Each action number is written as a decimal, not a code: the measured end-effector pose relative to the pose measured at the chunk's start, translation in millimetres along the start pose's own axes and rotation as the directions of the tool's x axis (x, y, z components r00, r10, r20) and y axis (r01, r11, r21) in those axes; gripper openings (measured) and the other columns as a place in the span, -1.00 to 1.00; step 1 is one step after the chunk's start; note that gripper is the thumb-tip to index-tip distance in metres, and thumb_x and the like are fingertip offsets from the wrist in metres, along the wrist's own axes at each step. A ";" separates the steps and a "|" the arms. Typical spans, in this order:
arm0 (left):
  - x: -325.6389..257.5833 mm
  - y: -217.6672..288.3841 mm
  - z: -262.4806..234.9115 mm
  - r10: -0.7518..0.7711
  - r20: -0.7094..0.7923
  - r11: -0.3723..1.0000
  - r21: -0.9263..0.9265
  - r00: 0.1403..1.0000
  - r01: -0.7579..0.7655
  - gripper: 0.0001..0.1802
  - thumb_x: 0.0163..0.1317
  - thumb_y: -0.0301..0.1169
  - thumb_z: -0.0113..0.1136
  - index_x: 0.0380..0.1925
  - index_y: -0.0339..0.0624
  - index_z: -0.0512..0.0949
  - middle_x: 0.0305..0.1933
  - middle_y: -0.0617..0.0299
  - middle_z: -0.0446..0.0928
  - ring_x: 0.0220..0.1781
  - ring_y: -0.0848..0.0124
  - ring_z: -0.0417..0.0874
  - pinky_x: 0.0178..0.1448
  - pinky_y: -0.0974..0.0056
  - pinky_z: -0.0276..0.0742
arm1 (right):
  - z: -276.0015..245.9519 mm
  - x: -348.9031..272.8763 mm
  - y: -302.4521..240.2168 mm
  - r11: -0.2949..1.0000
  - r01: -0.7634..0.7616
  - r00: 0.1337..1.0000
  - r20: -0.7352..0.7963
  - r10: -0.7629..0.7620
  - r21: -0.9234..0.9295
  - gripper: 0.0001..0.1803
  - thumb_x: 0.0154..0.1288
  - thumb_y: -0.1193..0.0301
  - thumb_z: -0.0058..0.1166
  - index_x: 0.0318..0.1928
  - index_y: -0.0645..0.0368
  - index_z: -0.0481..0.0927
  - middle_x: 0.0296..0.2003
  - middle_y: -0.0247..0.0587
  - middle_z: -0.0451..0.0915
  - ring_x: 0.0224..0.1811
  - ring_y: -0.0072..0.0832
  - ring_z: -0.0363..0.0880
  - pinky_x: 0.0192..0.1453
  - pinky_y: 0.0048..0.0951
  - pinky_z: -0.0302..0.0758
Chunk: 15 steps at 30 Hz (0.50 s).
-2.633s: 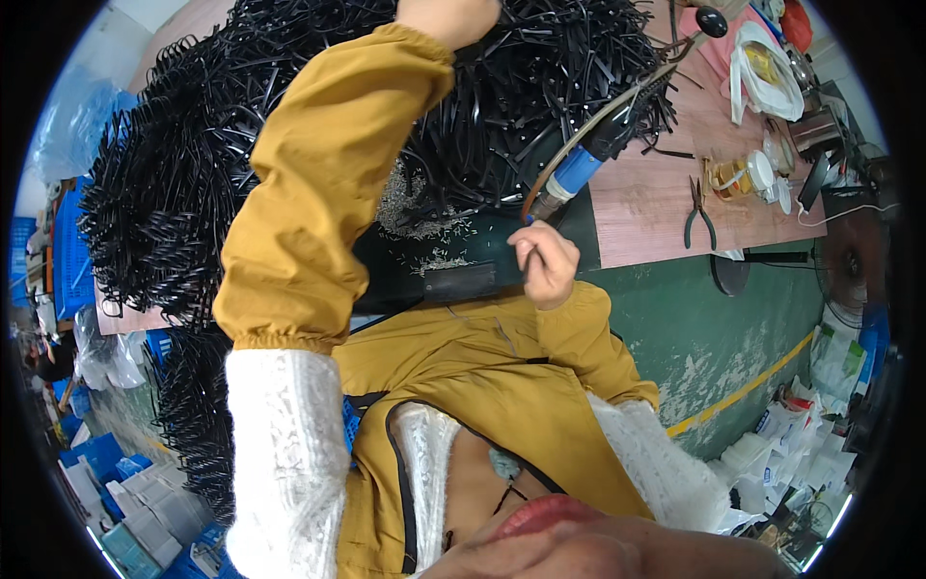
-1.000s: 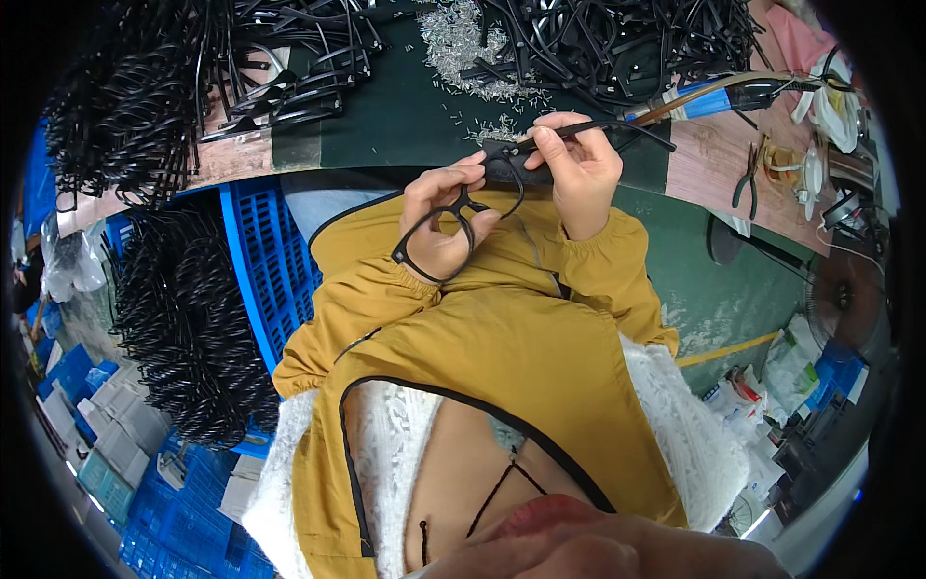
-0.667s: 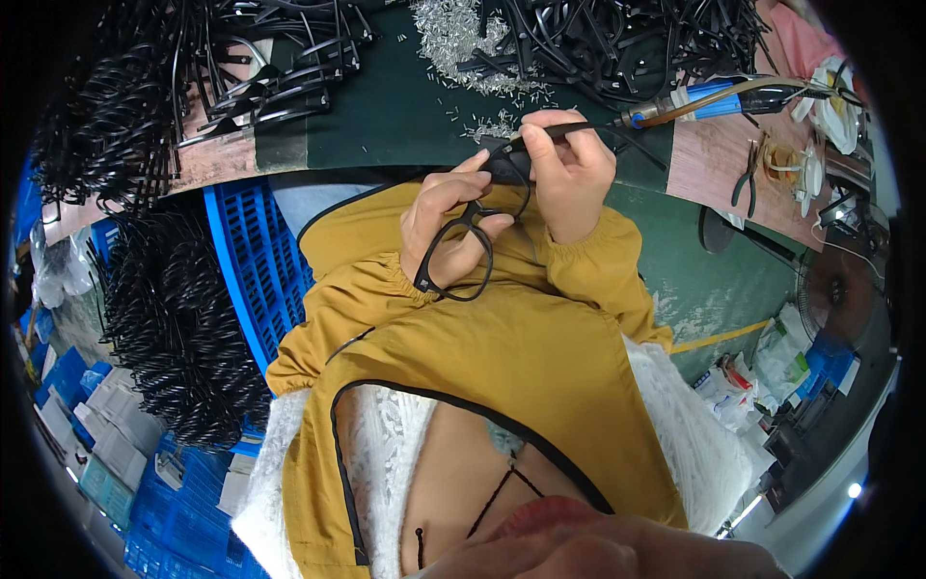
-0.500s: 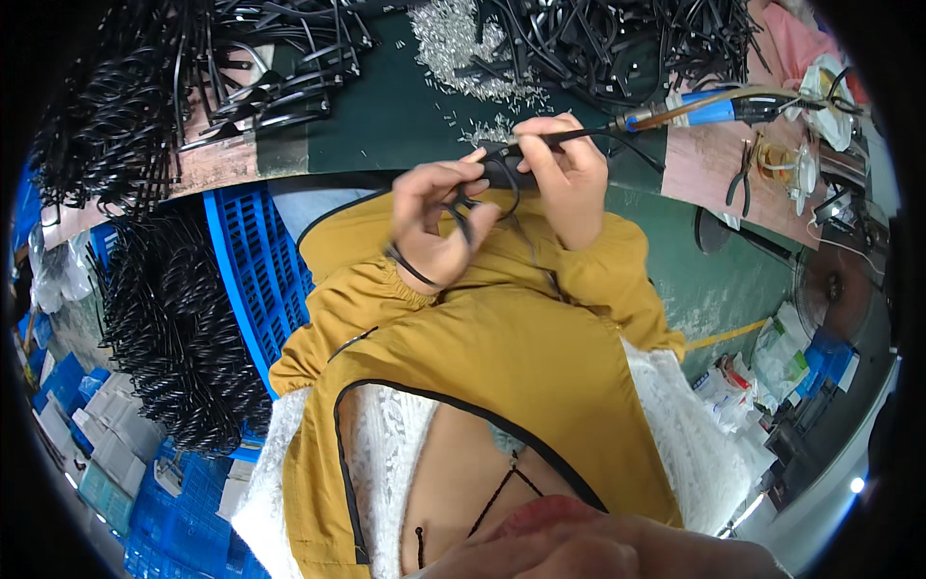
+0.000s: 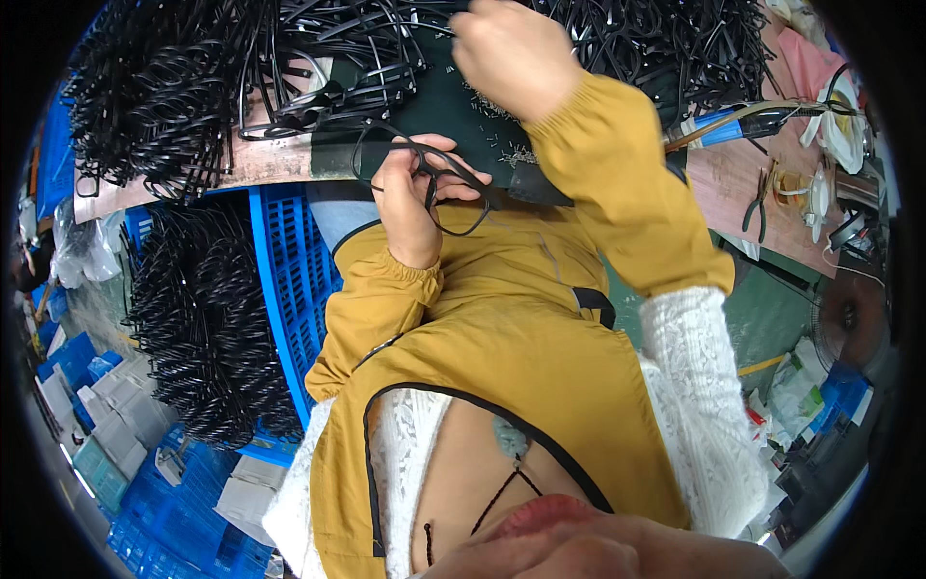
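My left hand is closed around a black eyeglass frame with its thin rims and arms showing between and beside the fingers, just in front of the table edge. My right hand is stretched across the dark green table top at the upper edge of the view. Motion blurs its fingers, which point away and are partly cut off, so whatever they hold is hidden. Close to that hand lie scattered tiny bright metal pieces, like small screws. Black eyeglass arms are heaped to its right.
Black eyeglass frames are piled on the left of the table. A blue crate stands below, beside another black heap. At the right lie a blue-and-black power screwdriver with a cable, and pliers. A fan stands at far right.
My right hand has left the eyeglass frame and the screwdriver tip, moving up and left across the table. My left hand still holds the frame, now turned and away from the screwdriver.
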State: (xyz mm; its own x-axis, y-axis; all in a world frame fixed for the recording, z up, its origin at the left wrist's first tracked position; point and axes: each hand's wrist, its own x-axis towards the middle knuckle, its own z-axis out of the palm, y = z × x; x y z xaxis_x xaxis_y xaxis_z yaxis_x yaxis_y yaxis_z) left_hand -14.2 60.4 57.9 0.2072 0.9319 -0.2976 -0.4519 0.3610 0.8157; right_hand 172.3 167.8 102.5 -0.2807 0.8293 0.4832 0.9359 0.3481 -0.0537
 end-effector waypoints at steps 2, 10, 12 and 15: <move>1.0 2.4 -1.9 -0.027 -0.003 0.999 0.023 1.000 0.027 -0.40 0.61 -0.15 -0.35 -0.05 -0.49 0.57 -0.36 -0.08 0.69 -0.33 0.13 0.81 -0.32 0.27 0.74 | -34.8 -53.0 -3.1 0.988 -0.142 0.982 0.138 0.132 0.061 -0.85 0.27 0.48 0.26 -0.16 0.23 0.70 -0.32 -0.19 0.63 -0.26 -0.13 0.68 -0.15 -0.24 0.68; -33.1 -6.5 14.9 -0.675 0.337 0.729 0.163 0.657 0.665 -0.45 0.55 -0.20 -0.23 0.03 -0.42 0.67 -0.39 -0.02 0.69 -0.37 0.20 0.79 -0.28 0.31 0.70 | -63.3 -168.2 -37.1 0.336 -0.585 0.738 0.312 0.599 0.738 -0.88 0.45 0.72 0.12 -0.05 0.40 0.55 -0.10 -0.16 0.61 -0.11 -0.56 0.65 -0.08 -0.52 0.69; -36.7 -14.9 22.3 -0.751 0.421 0.624 0.203 0.508 0.755 -0.47 0.52 -0.21 -0.18 0.19 -0.38 0.61 -0.46 0.04 0.63 -0.43 0.21 0.76 -0.33 0.30 0.68 | -54.4 -180.1 -38.3 0.202 -0.597 0.691 0.370 0.622 0.776 -0.87 0.44 0.73 0.13 -0.05 0.41 0.55 -0.10 -0.12 0.61 -0.07 -0.48 0.69 -0.05 -0.50 0.71; -33.9 -20.3 26.4 -0.735 0.414 0.652 0.216 0.537 0.726 -0.45 0.48 -0.26 -0.12 0.31 -0.38 0.52 -0.53 0.11 0.56 -0.50 0.25 0.70 -0.33 0.26 0.68 | -42.8 -193.2 -35.2 0.164 -0.472 0.761 0.305 0.573 0.866 -0.86 0.44 0.72 0.15 -0.04 0.42 0.56 -0.11 -0.10 0.62 -0.11 -0.44 0.71 -0.10 -0.51 0.71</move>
State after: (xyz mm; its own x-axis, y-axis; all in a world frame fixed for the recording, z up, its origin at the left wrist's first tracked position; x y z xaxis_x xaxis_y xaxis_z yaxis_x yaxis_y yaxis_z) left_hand 10.8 20.6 64.6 0.8024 0.2210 -0.5543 0.0430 0.9050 0.4231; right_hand 202.7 -23.4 48.4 0.2577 0.9637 0.0700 0.1019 0.0450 -0.9938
